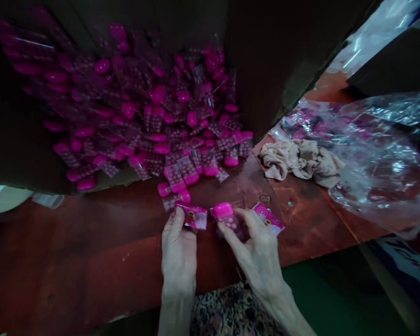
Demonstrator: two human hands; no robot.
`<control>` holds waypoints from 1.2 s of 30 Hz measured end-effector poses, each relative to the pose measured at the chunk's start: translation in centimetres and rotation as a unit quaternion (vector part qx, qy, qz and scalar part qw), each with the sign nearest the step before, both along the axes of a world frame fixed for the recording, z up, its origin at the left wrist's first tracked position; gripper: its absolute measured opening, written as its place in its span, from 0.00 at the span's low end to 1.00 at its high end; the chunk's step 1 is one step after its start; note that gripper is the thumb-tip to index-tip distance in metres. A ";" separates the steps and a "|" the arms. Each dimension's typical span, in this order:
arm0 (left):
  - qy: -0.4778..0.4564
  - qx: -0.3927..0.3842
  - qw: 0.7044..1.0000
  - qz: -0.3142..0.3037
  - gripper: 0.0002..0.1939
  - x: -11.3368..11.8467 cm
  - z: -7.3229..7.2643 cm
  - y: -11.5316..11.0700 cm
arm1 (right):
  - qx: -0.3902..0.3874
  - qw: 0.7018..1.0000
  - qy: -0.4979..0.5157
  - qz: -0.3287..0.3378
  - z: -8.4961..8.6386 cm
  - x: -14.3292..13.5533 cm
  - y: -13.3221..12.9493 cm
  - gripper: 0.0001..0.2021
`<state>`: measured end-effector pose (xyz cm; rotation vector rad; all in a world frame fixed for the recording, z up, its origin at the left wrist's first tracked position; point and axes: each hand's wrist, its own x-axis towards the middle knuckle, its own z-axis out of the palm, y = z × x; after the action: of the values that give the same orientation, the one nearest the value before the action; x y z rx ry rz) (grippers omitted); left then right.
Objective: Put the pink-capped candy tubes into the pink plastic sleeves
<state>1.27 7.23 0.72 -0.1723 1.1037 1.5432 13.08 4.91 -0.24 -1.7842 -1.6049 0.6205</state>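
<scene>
My left hand [179, 240] is closed on a pink printed wrapper [196, 218], thumb on top of it. To its right, my right hand [257, 247] grips a small clear container [228, 219] with a pink cap and round beads inside, between thumb and fingers. Another printed wrapper [270, 219] shows just beyond the right hand's knuckles; whether the hand touches it I cannot tell. Ahead of both hands, a heap of similar pink-capped containers [175, 177] spills from a dark, open box [266, 60] onto the red tabletop [108, 247].
A crumpled pale cloth [301, 161] lies right of the heap. Beyond it spreads a large clear plastic bag [381, 163] with pink items in it. At the left edge are a white rounded object [5, 198] and a small clear cup-like piece [49, 199].
</scene>
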 end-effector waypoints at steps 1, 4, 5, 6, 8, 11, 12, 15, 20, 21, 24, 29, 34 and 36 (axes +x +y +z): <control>-0.004 0.001 1.000 -0.005 0.04 0.0 0.0 0.0 | -0.005 0.999 0.043 -0.008 0.4 -0.1 -0.2 0.09; 0.006 0.008 1.000 -0.020 0.05 0.0 -0.3 -0.1 | -0.012 0.993 0.118 -0.013 1.2 -0.5 -0.7 0.10; 0.015 0.011 1.000 -0.023 0.06 0.0 -0.3 -0.2 | -0.011 0.991 0.131 -0.008 1.3 -0.8 -0.9 0.10; 0.022 0.012 0.999 -0.026 0.06 0.1 -0.4 -0.3 | -0.007 0.990 0.139 -0.004 1.3 -1.0 -1.0 0.10; 0.033 0.011 0.999 -0.032 0.07 0.2 -0.5 -0.4 | 0.002 0.990 0.139 0.001 1.2 -1.3 -1.1 0.10; 0.042 0.013 0.998 -0.038 0.07 0.4 -0.5 -0.5 | 0.006 0.991 0.131 0.008 0.9 -1.3 -1.1 0.09; 0.044 0.017 0.998 -0.038 0.07 0.5 -0.5 -0.4 | 0.000 0.991 0.133 0.012 0.9 -1.2 -1.0 0.09; 0.049 0.022 0.997 -0.047 0.06 1.0 -0.4 -0.3 | -0.016 0.989 0.144 0.020 1.0 -0.8 -0.9 0.09; 0.058 0.023 0.995 -0.083 0.07 1.9 -0.3 -0.3 | -0.013 0.989 0.147 0.004 0.9 -0.5 -0.8 0.10; 0.061 0.022 0.994 -0.088 0.07 2.1 -0.3 -0.3 | -0.015 0.989 0.149 0.001 0.8 -0.6 -0.9 0.11; 0.070 0.021 0.993 -0.093 0.07 2.4 -0.4 -0.3 | -0.039 0.983 0.180 -0.006 0.5 -0.9 -1.1 0.12; 0.024 0.000 0.991 -0.135 0.08 2.9 -0.4 -0.1 | -0.127 0.919 0.370 -0.042 0.7 -1.4 -1.2 0.11; 0.028 0.028 0.989 -0.143 0.07 2.8 -0.3 -0.1 | -0.138 0.897 0.416 -0.059 0.5 -1.5 -1.0 0.12; 0.041 0.027 0.988 -0.145 0.07 2.5 -0.4 0.0 | -0.102 0.924 0.363 -0.059 0.0 -1.6 -1.0 0.12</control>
<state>3.82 7.26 0.31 0.0876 1.0976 1.3252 11.52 3.88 -0.24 -1.5022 -0.9411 1.2491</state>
